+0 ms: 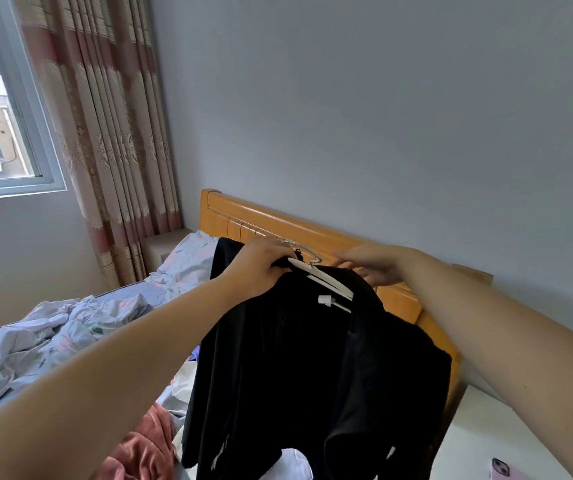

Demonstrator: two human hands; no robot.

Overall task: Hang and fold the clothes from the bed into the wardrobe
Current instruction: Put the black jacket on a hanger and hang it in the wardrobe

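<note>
A black garment [299,368] hangs on a white hanger [326,280] with a metal hook, held up over the bed [160,289]. My left hand [261,265] grips the hanger and the garment's collar at the left shoulder. My right hand [375,268] holds the garment's right shoulder at the far end of the hanger, fingers curled on the cloth. More clothes lie below on the bed: a rust-coloured piece [139,445] and white pieces [288,462]. No wardrobe is in view.
A wooden headboard [278,223] runs behind the garment against a grey wall. A crumpled floral duvet [46,334] and a pillow [191,258] lie at left. A window and curtain [112,133] stand far left. A pink phone [501,469] rests on a white surface at right.
</note>
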